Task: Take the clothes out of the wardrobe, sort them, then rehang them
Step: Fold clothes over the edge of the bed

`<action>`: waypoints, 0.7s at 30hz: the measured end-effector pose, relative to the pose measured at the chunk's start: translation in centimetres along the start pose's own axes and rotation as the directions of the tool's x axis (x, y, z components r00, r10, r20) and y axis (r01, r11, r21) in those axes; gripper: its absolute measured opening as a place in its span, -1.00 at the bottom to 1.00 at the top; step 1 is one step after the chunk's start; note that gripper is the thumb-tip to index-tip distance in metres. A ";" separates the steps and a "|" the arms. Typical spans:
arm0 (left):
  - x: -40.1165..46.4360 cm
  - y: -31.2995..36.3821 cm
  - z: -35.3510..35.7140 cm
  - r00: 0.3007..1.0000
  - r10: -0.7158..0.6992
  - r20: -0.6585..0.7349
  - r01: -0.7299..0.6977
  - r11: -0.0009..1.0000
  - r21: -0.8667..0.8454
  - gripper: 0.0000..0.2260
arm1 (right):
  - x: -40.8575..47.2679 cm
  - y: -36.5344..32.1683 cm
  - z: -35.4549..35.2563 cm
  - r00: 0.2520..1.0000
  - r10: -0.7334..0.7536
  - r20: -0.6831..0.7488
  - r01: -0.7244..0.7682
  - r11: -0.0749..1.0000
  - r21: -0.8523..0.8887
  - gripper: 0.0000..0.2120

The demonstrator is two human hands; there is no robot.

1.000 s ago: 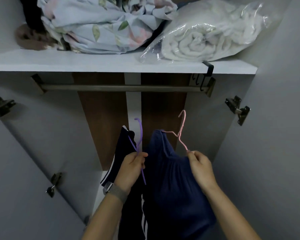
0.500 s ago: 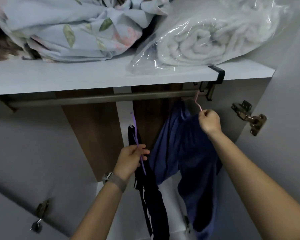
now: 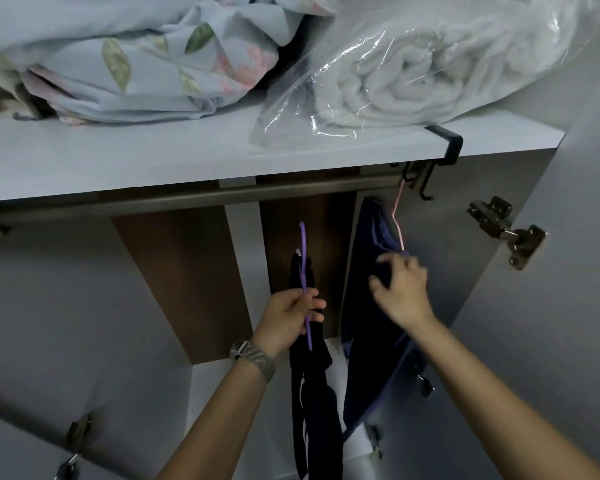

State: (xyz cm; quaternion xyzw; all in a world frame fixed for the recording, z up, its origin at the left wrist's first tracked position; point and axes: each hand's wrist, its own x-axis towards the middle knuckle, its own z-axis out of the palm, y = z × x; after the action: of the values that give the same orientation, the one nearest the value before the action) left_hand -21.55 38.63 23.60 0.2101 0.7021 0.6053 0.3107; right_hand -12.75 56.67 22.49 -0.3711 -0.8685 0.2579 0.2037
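A pink hanger [image 3: 398,220] hangs on the right end of the wardrobe rail [image 3: 222,194], carrying a navy blue garment [image 3: 364,341]. My right hand [image 3: 400,289] is just below the hanger, fingers spread and blurred, in front of the navy cloth and holding nothing. My left hand [image 3: 291,315] grips a purple hanger [image 3: 305,282] by its stem, below the rail, with a black garment [image 3: 312,393] hanging down from it.
A white shelf [image 3: 153,157] above the rail holds floral bedding [image 3: 125,57] and a white blanket in a clear bag [image 3: 413,74]. A black hook bracket [image 3: 445,147] clamps the shelf edge at the right. Door hinges [image 3: 506,230] stick out from the right side panel.
The pink hanger with the navy garment went up onto the rail's right end, and my right hand has let go and dropped below it. My left hand kept the purple hanger low.
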 end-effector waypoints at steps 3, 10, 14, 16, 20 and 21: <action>0.6 -0.1 0.7 0.999 0.029 0.037 -0.031 0.998 0.055 -0.79 | -6.1 -3.0 -0.6 0.877 0.096 0.471 -0.305 0.868 0.393 -0.82; 1.5 -0.3 2.5 0.995 0.099 -0.015 -0.098 0.991 0.087 -0.79 | -10.8 -3.1 1.8 0.943 -0.152 0.295 0.075 0.964 0.257 -0.90; 1.4 0.4 3.4 0.982 0.187 -0.002 -0.185 0.976 0.117 -0.78 | -11.0 -3.0 2.6 0.977 -0.128 0.169 0.078 0.959 0.274 -0.79; 1.3 0.7 3.1 0.963 0.268 -0.003 -0.264 0.950 0.168 -0.75 | -10.0 -2.8 2.2 0.996 -0.069 0.056 0.045 0.932 0.358 -0.70; 1.2 0.4 0.7 0.950 0.310 -0.044 -0.290 0.925 0.246 -0.75 | -5.8 -1.8 0.2 0.993 -0.069 -0.093 0.094 0.948 0.303 -0.56; 1.1 0.0 0.1 0.958 0.284 -0.046 -0.264 0.932 0.250 -0.77 | -4.8 -1.5 -0.2 0.991 -0.081 -0.109 0.109 0.953 0.282 -0.54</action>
State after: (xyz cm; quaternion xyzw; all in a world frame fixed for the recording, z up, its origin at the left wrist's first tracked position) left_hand -22.27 39.46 23.42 0.3174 0.7462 0.5610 0.1663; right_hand -10.36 52.22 22.74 -0.3074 -0.8279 0.3530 0.3090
